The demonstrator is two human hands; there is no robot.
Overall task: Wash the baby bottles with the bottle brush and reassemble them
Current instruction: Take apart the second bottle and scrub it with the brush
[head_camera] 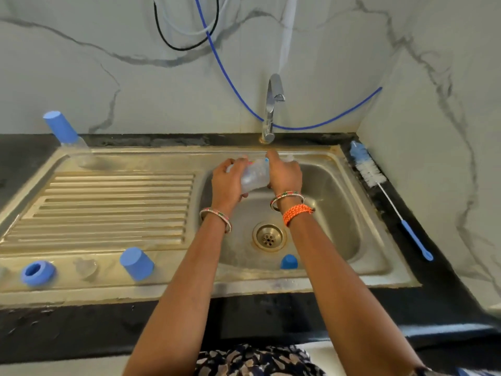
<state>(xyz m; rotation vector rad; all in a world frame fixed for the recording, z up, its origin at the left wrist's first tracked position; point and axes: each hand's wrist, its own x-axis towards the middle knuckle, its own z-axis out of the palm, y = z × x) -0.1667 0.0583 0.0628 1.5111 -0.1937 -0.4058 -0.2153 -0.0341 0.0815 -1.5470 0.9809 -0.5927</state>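
Bottle (254, 176), clear and uncapped, is held tilted over the sink (336, 191) below the tap (272, 109). Left hand (227, 183) grips its base end; right hand (284, 175) wraps its mouth end. Step appears to be rinsing. Next move likely requires the brush (368, 172), lying on the table right of the sink.

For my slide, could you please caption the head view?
Both hands, left hand and right hand, hold a clear bottle over the sink; brush lies aside.
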